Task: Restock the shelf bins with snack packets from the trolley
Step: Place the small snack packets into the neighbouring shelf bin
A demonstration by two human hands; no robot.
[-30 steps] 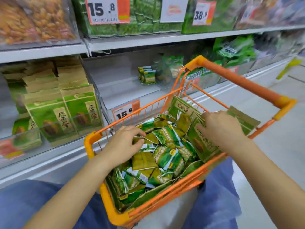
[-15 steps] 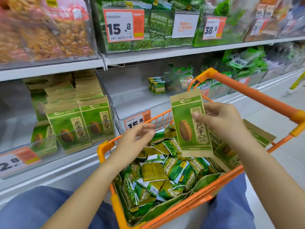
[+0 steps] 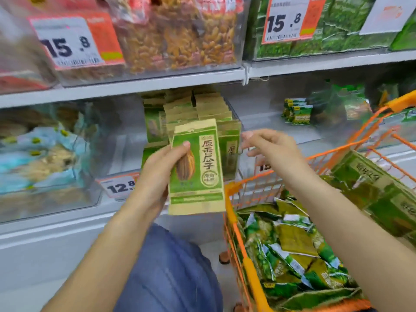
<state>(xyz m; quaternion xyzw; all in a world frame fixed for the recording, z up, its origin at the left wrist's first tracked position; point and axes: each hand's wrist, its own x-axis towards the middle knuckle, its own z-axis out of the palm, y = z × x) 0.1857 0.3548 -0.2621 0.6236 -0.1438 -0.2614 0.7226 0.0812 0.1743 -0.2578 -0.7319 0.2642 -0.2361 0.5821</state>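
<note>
My left hand (image 3: 157, 172) grips a green and tan seed packet (image 3: 198, 167) upright, thumb on its front, just in front of the shelf bin (image 3: 126, 152). That bin holds rows of the same packets (image 3: 202, 111). To the packet's right, my right hand (image 3: 270, 147) hovers open with relaxed fingers and holds nothing. The orange trolley (image 3: 234, 212) sits at the lower right, filled with small green snack packets (image 3: 290, 246) and more of the larger green packets (image 3: 369, 181) standing along its far side.
The neighbouring bin (image 3: 265, 122) to the right holds a few small green packets (image 3: 297, 111) at its back. A bin of pale blue packs (image 3: 45, 152) sits to the left. Above, a shelf carries nut bags (image 3: 180, 34) and green packs (image 3: 337, 25). My blue-clad knee (image 3: 171, 273) is below.
The seed packet has passed from my right hand to my left hand and moved left toward the shelf bin. My right hand has let go and now hovers open. The view swung left.
</note>
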